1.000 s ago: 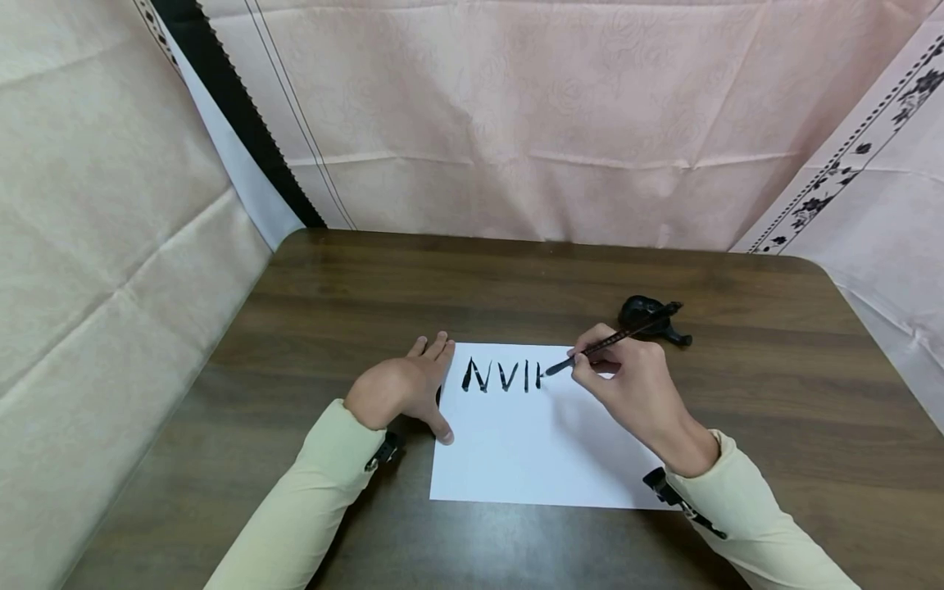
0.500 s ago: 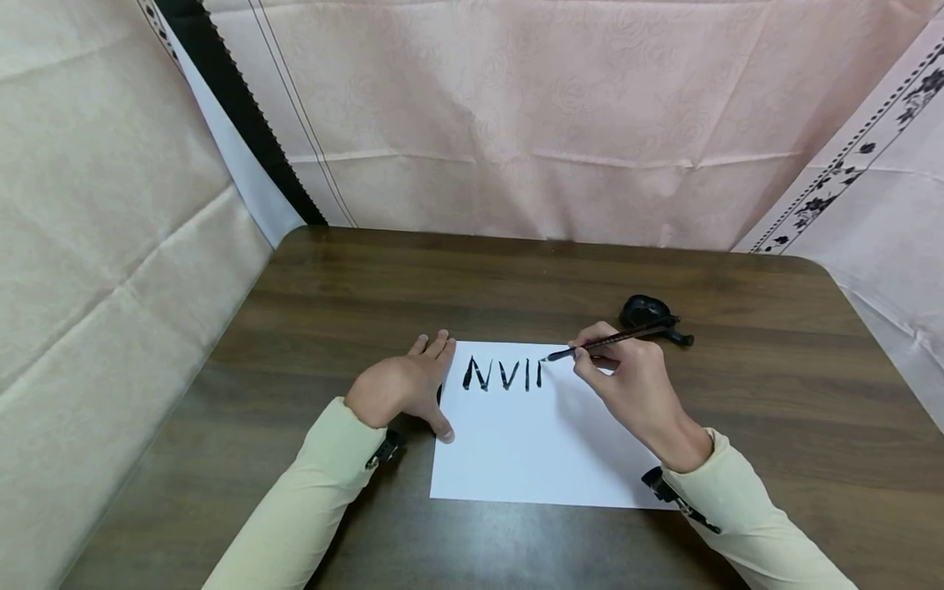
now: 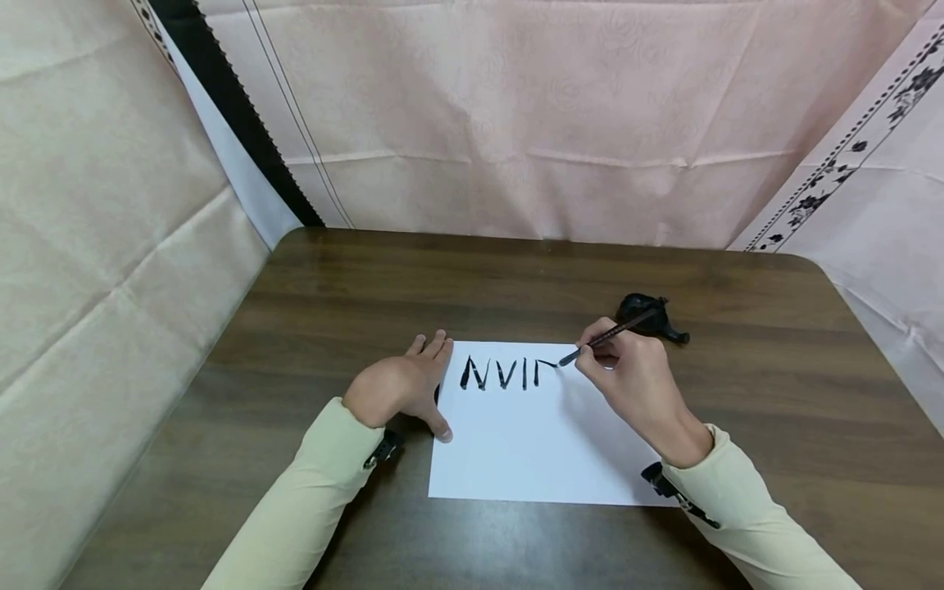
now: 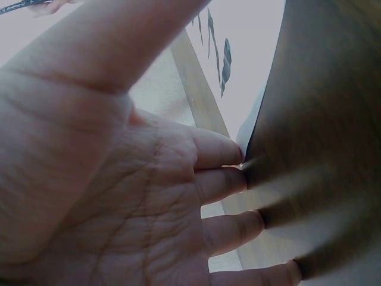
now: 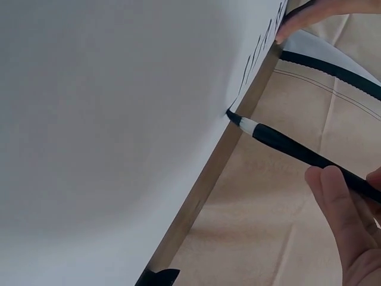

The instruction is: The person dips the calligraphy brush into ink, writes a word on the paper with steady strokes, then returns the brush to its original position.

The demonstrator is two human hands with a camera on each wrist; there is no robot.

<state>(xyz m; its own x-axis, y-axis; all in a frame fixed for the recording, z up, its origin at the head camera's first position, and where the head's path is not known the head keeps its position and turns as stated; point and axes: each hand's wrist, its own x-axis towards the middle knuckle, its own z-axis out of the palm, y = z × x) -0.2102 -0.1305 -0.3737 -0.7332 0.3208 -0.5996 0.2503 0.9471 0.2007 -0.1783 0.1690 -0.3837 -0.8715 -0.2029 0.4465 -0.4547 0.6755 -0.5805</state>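
My right hand [image 3: 627,369] pinches a dark-handled ink brush [image 5: 297,148], its black tip touching the white paper [image 3: 516,451]. Black strokes reading like "NVI" run along the top of the sheet, and a further upright has a short line going right from its top to the brush tip. At the paper's left edge my left hand [image 3: 406,385] rests with fingers straight and thumb spread onto the sheet. The left wrist view shows its palm [image 4: 143,202] and fingertips along the paper's edge.
A black ink dish [image 3: 642,313] with a short spout lies beyond the paper, behind my right hand. The brown wooden table [image 3: 332,287] reaches back to pale patterned cloth [image 3: 516,123] hanging behind and at the sides.
The brush tip rose to the top of the last upright, then moved right, leaving a short black line there. My left hand has stayed in place on the paper.
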